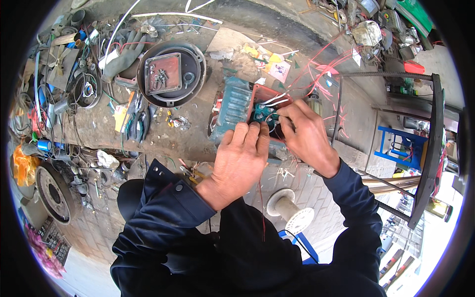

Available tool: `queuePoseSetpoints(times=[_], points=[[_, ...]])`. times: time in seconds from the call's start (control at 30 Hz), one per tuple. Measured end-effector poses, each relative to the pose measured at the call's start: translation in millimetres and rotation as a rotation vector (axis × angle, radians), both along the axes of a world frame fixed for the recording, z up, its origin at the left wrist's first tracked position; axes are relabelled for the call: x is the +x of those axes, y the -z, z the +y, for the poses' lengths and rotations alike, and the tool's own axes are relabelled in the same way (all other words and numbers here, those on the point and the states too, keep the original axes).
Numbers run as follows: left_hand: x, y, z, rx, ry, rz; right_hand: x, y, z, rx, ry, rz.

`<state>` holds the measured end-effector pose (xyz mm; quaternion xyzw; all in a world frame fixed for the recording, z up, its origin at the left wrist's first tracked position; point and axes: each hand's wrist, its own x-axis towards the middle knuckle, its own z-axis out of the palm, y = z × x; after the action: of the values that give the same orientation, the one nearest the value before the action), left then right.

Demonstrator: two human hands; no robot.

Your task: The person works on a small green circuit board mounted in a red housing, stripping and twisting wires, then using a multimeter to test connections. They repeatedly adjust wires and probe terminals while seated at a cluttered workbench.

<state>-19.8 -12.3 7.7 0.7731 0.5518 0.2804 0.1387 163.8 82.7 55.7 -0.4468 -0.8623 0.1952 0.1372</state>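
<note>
A teal electric motor with a ribbed housing (233,103) lies on the workbench. Its reddish terminal box (258,92) is open, with a green terminal block (261,113) and white sleeved wires (273,99) inside. My left hand (241,158) reaches over the box's near side, fingers together and bent down at the block. From the right, my right hand (308,133) pinches thumb and forefinger at the block's right side. What the fingertips of both hands grip is too small or hidden to make out.
Left of the motor, a round dark metal cover (170,101) holds a square reddish lid (165,74) with small fasteners. Pliers (136,121) lie nearer. Cables and parts clutter the far left. A metal frame (435,128) stands right; a white spool (286,207) sits below the bench edge.
</note>
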Motion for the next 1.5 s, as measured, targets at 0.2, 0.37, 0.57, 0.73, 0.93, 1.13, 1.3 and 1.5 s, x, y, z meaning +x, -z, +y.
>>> queuePoseSetpoints(times=[0.2, 0.37, 0.57, 0.73, 0.93, 1.13, 1.3, 1.5], points=[[2.1, -3.8, 0.6, -0.044, -0.008, 0.024, -3.5, 0.6, -1.8, 0.055, -0.073, -0.096], [2.4, -4.2, 2.3, -0.074, -0.009, 0.002, -5.5, 0.1, -1.7, 0.074, -0.121, -0.147], [1.2, -6.0, 3.3, -0.105, 0.007, -0.013, -10.7, -4.9, 3.2, 0.031, -0.129, -0.241], [0.6, -6.6, 3.7, -0.105, 0.017, -0.007, -15.2, -10.3, 9.0, 0.010, -0.153, -0.274], [0.4, -5.2, 3.7, -0.089, 0.015, -0.014, -17.5, -16.5, 12.1, 0.003, -0.189, -0.334], [0.3, -5.7, 3.9, -0.110, 0.021, -0.021, -17.4, -19.3, 13.6, 0.009, -0.208, -0.306], [0.3, -6.3, 4.2, -0.118, 0.020, -0.022, -15.7, -19.8, 13.0, 0.016, -0.213, -0.309], [-0.5, -7.2, 5.4, -0.115, 0.017, -0.034, -13.7, -19.1, 13.4, -0.027, -0.182, -0.292]])
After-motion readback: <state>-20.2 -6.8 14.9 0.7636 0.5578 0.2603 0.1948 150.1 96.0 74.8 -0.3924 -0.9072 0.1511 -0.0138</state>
